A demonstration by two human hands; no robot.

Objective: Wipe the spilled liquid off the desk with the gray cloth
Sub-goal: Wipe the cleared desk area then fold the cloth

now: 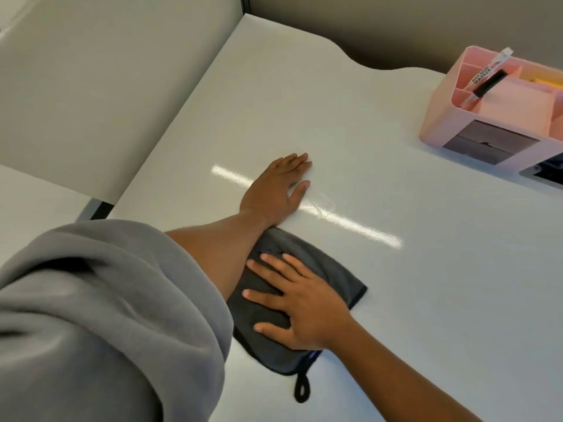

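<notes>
A dark gray cloth [332,277] with a small hanging loop lies flat on the white desk [426,269]. My right hand [300,303] presses on it, palm down, fingers spread toward the left. My left hand [274,190] rests flat on the bare desk just beyond the cloth, fingers together and pointing right, and its forearm crosses over the cloth's far left corner. A thin wet smear [318,205] glints beside the left thumb, inside a bright strip of reflected light.
A pink desk organizer [475,129] with a marker [487,79] and dark drawers stands at the far right. A dark device [545,173] lies just in front of it. A gray partition wall [91,102] runs along the desk's left edge.
</notes>
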